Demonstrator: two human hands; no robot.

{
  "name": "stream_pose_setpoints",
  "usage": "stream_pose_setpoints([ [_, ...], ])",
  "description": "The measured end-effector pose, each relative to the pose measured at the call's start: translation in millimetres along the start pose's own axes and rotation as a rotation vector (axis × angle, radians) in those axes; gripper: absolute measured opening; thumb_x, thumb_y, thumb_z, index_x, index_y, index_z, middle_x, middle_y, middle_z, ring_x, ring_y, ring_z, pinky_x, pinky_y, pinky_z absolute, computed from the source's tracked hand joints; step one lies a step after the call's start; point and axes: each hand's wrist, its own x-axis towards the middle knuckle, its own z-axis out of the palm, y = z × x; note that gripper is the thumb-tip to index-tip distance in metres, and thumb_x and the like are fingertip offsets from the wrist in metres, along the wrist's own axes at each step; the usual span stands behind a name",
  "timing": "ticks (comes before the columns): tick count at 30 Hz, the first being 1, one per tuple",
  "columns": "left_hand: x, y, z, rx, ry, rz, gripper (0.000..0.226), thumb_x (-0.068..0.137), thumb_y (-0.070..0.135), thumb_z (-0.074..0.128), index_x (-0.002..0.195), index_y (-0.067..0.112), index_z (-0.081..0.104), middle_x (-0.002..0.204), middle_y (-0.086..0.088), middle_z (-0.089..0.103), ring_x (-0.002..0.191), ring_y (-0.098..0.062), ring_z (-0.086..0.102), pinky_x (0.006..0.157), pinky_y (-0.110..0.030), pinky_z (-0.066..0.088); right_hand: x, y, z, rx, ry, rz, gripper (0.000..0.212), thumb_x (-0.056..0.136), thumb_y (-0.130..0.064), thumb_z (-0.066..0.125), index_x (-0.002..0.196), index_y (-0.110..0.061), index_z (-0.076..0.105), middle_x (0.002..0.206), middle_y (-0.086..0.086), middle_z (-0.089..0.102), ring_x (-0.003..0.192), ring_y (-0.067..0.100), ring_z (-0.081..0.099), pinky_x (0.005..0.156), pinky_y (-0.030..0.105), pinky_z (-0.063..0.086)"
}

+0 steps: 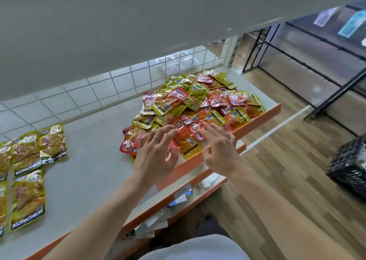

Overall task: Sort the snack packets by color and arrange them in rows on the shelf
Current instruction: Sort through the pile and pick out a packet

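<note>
A mixed pile of red and yellow snack packets [198, 103] lies on the right part of the grey shelf [95, 160]. Several yellow packets [29, 160] lie flat in rows at the shelf's left end. My left hand [156, 154] hovers over the near edge of the pile with fingers spread, a ring on one finger; a red packet [128, 145] shows just beside it. My right hand [219, 148] is also spread, fingertips touching red packets [195, 128] at the pile's front. Neither hand holds a packet.
An upper shelf board [138, 31] overhangs the work area. A wire grid [118, 85] backs the shelf. The shelf's orange front edge [257, 121] runs diagonally; lower shelves hold papers [182, 196]. A black crate [350, 168] stands on the wooden floor at right, black racks beyond.
</note>
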Motion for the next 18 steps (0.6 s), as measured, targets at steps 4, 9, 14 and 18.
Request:
stream_pose_setpoints([
  [4,24.3,-1.4,-1.7,0.036,0.031,-0.029,0.047,0.09,0.037,0.055,0.134,0.022,0.058,0.144,0.002,0.055,0.131,-0.023,0.046,0.103,-0.045,0.034,38.7,16.7,-17.6,-0.151,-0.145,-0.089,0.074,0.085,-0.005,0.057,0.151,-0.031,0.037,0.163,-0.01,0.024,0.152,0.011,0.011,0.118,0.055,0.01],
  [9,74.5,17.2,-12.9,0.078,-0.018,-0.079,0.057,0.091,0.041,0.052,0.145,0.02,0.049,0.148,-0.001,0.051,0.135,-0.024,0.045,0.105,-0.046,0.036,80.0,38.3,-38.3,-0.306,-0.384,-0.194,0.08,0.084,-0.008,0.059,0.153,-0.033,0.029,0.162,-0.014,0.023,0.15,0.011,0.014,0.118,0.055,0.009],
  [14,133.1,39.4,-10.1,0.187,-0.096,-0.112,0.057,0.097,0.039,0.054,0.149,0.019,0.042,0.146,-0.005,0.054,0.134,-0.027,0.047,0.107,-0.046,0.035,102.9,65.5,-44.4,-0.384,-0.4,-0.412,0.075,0.087,-0.016,0.056,0.153,-0.037,0.028,0.161,-0.012,0.025,0.147,0.013,0.017,0.114,0.052,0.012],
  [18,180.0,51.3,14.8,0.281,-0.199,-0.172,0.059,0.098,0.039,0.051,0.151,0.017,0.036,0.135,-0.012,0.059,0.129,-0.033,0.048,0.105,-0.046,0.036,110.8,81.2,-49.0,-0.462,-0.446,-0.569,0.074,0.092,-0.046,0.058,0.156,-0.036,0.023,0.162,-0.011,0.02,0.148,0.016,0.015,0.117,0.053,0.012],
])
